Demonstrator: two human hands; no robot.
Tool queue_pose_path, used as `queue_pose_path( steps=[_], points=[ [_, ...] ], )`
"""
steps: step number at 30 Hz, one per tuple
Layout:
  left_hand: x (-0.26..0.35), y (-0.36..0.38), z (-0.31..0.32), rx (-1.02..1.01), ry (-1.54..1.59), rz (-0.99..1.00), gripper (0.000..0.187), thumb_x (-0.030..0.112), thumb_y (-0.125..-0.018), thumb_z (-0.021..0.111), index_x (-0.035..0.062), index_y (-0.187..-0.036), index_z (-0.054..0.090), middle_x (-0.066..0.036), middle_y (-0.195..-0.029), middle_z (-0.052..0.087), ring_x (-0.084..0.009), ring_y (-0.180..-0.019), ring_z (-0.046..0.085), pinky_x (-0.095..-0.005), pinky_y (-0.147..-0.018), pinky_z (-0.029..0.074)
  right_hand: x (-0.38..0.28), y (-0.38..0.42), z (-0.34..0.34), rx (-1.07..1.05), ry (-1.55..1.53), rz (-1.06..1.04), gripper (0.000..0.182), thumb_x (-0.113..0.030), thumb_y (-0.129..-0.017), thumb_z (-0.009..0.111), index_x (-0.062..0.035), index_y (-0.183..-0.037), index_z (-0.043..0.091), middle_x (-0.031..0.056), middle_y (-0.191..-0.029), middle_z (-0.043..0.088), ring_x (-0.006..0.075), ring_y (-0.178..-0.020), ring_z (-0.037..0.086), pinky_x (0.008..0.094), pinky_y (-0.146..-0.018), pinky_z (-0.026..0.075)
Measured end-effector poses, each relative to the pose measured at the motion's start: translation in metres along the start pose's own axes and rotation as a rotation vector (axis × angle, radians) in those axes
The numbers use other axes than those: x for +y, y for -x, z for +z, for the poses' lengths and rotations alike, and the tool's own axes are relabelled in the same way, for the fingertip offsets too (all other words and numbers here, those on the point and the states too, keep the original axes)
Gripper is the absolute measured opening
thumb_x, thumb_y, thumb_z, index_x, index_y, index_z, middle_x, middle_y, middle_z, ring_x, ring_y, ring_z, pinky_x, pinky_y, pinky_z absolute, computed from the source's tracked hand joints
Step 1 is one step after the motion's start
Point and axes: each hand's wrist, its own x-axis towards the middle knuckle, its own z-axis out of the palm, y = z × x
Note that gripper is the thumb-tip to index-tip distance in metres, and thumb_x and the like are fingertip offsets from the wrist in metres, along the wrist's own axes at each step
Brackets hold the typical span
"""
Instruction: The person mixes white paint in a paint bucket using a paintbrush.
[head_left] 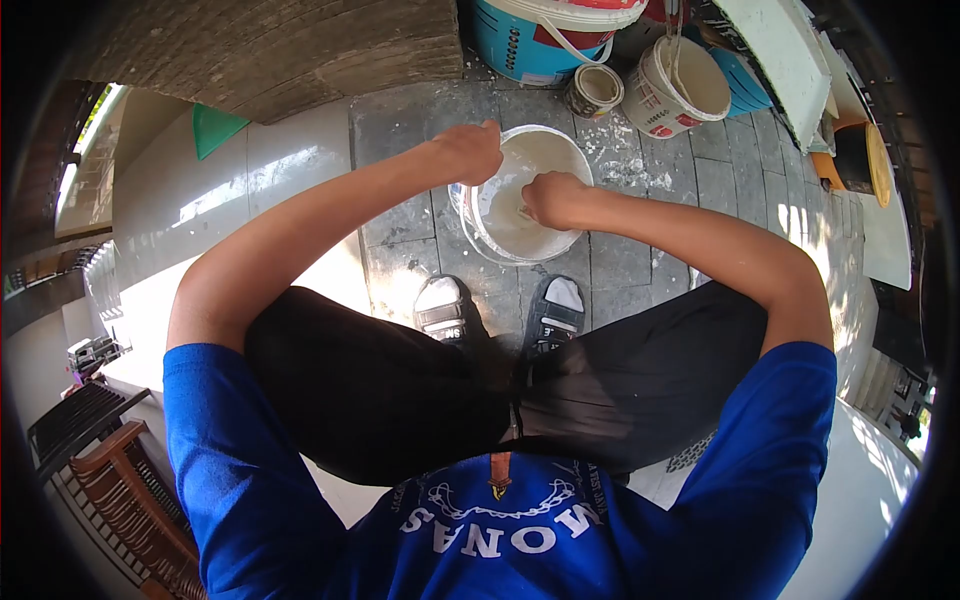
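Note:
On the grey paved floor in front of my feet stands a white bucket [577,152], its inside coated with a pale, whitish material. My left hand [472,153] is closed over the bucket's upper left rim, its fingertips mostly hidden. Inside the bucket's opening, my right hand [553,200] is held in a fist, knuckles toward the middle. A small pale bit shows under its fingers, too little to name. The bucket's wire handle hangs down along its near left side.
Beyond the bucket stand a large blue paint pail [520,45], a small open can [595,90] and a white paint bucket [668,115] with a stick in it. White splashes mark the paving. My sandalled feet [445,305] are close in front. A wooden chair [130,500] stands lower left.

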Motion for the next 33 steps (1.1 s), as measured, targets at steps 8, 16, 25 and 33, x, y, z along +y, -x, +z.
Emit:
queue_pose_path(
  steps=[8,16,25,33],
  points=[
    [0.002,-0.001,-0.002,-0.013,0.006,0.02,0.037,0.022,-0.089,0.042,-0.0088,-0.11,0.042,-0.031,-0.101,0.057,-0.0434,-0.098,0.056,-0.0484,-0.086,0.043,0.004,-0.005,-0.008,0.164,-0.015,0.034,0.019,-0.013,-0.078,0.055,-0.0007,-0.09,0.064,0.0193,-0.088,0.065,0.0337,-0.088,0.063,0.0427,-0.075,0.051],
    [-0.001,0.001,0.0,0.025,0.0,0.009,0.037,0.011,-0.083,0.045,-0.0098,-0.113,0.044,-0.03,-0.101,0.059,-0.0408,-0.095,0.059,-0.0438,-0.083,0.047,-0.001,-0.009,-0.006,0.255,0.024,0.006,0.018,-0.013,-0.077,0.054,-0.0018,-0.086,0.065,0.0179,-0.085,0.065,0.0316,-0.083,0.065,0.0411,-0.07,0.052],
    [-0.007,-0.003,0.0,-0.019,-0.003,0.012,0.042,0.024,-0.088,0.04,-0.008,-0.115,0.039,-0.031,-0.106,0.056,-0.0434,-0.102,0.054,-0.0488,-0.089,0.041,0.005,-0.015,0.003,0.168,0.152,0.011,0.016,-0.013,-0.076,0.058,-0.0046,-0.088,0.066,0.0177,-0.087,0.065,0.0299,-0.083,0.065,0.0398,-0.067,0.053],
    [-0.006,-0.005,-0.001,-0.028,-0.017,-0.009,0.042,0.02,-0.087,0.04,-0.0094,-0.117,0.041,-0.03,-0.108,0.057,-0.0408,-0.102,0.056,-0.0464,-0.088,0.043,0.004,-0.01,-0.008,0.096,0.013,0.033,0.021,-0.008,-0.075,0.057,0.0002,-0.093,0.064,0.0196,-0.093,0.064,0.0335,-0.088,0.064,0.0422,-0.072,0.052]
  ],
)
